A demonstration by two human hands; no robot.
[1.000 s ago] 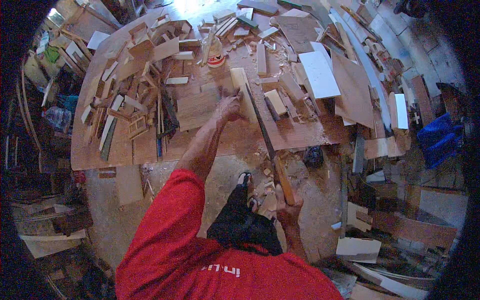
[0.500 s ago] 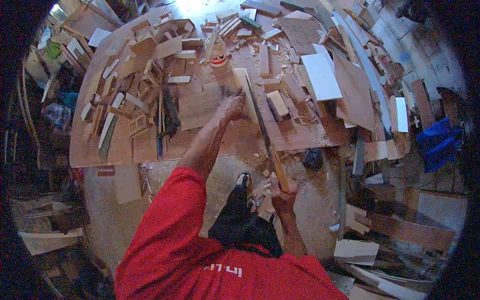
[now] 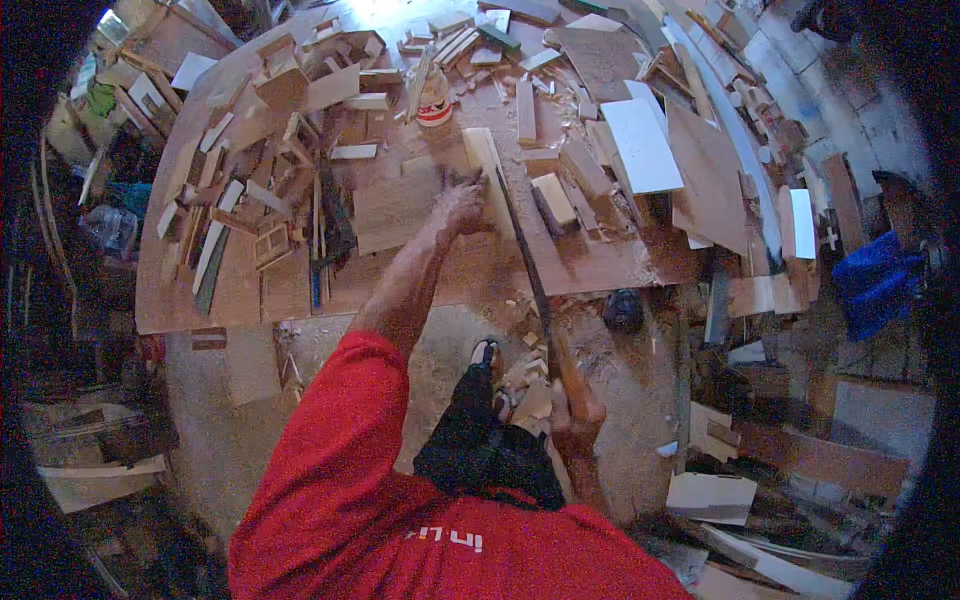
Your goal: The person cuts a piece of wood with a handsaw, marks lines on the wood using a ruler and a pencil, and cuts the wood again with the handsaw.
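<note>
My right hand (image 3: 578, 412) is wrapped round the wooden handle of a hand saw (image 3: 528, 262), low in front of my body. Its dark blade, seen nearly edge-on, runs up over the table's near edge and lies along the right side of a pale wooden board (image 3: 482, 150). My left hand (image 3: 462, 208) grips that board from its left side, fingers bent over it; some fingertips are blurred. Whether the teeth are in the wood cannot be made out.
The wooden worktable (image 3: 215, 305) bears many offcuts. A plastic glue bottle (image 3: 433, 105) stands beyond the board. To the right are a wood block (image 3: 554, 203) and a white panel (image 3: 641, 145); small frames (image 3: 272, 245) lie left. Scraps and shavings litter the floor.
My right hand has drawn the saw back toward my body, and the blade's far tip has slid nearer along the board. My left hand stays at the board.
</note>
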